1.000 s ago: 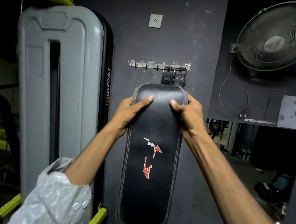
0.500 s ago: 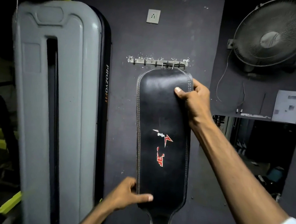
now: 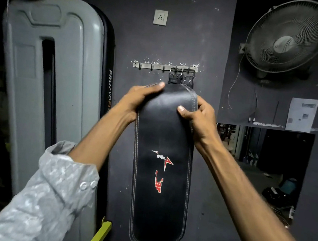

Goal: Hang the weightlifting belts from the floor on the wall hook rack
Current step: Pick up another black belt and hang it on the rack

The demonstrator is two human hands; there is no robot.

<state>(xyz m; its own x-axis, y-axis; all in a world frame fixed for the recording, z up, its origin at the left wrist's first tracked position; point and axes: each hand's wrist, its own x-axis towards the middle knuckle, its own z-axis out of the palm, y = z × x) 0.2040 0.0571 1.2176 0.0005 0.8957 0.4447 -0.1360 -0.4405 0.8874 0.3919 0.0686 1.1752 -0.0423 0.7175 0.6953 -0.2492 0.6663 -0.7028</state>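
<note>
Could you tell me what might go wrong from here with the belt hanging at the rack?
1. The black belt hangs by its buckle from the hook rack; tugging with the left hand and right hand might slip it off.
2. A second buckle hangs right beside it, so jostling could knock that one loose.
3. Chipped paint around the rack hints the mounting may be weak.

My left hand (image 3: 143,97) has come back up from the low end of the belt (image 3: 163,150) and now grips its upper left edge, at about 10 o'clock from the logo. The belt has dropped lower than half a second ago, so its buckle straps (image 3: 181,79) show again under the hook rack (image 3: 164,67). My right hand (image 3: 200,113) went down with it.
</note>
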